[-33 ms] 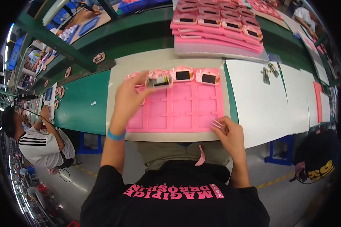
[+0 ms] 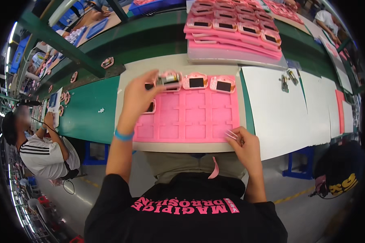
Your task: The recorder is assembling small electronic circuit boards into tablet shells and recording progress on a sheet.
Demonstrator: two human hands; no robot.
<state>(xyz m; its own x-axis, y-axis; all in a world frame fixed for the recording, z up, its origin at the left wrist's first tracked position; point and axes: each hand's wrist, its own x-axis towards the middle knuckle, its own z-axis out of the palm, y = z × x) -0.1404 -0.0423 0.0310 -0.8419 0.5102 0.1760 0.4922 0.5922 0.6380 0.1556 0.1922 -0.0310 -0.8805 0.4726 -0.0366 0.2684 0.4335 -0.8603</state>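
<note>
My left hand (image 2: pixel 138 97), with a blue wristband, pinches a small electronic module (image 2: pixel 166 79) with a green-and-silver face, slightly blurred. It is over a pink case in the far row of a pink compartment tray (image 2: pixel 183 117); whether they touch I cannot tell. To the right of it in that row sit a pink case with a dark screen (image 2: pixel 197 82) and another screened case (image 2: pixel 223 85). A further pink case (image 2: pixel 151 107) shows partly beside my left wrist. At the tray's near right corner, my right hand (image 2: pixel 246 142) is closed on tweezers (image 2: pixel 231 133).
Beyond the tray rises a stack of pink trays (image 2: pixel 235 32) filled with screened cases. Loose circuit modules (image 2: pixel 287 81) lie on white sheeting (image 2: pixel 275 117) to the right. A green mat (image 2: pixel 89 109) extends left, where a co-worker (image 2: pixel 44 156) sits.
My left hand has shifted slightly left with the module, uncovering more of the pink case by the wrist. My right hand keeps its place with the tweezers.
</note>
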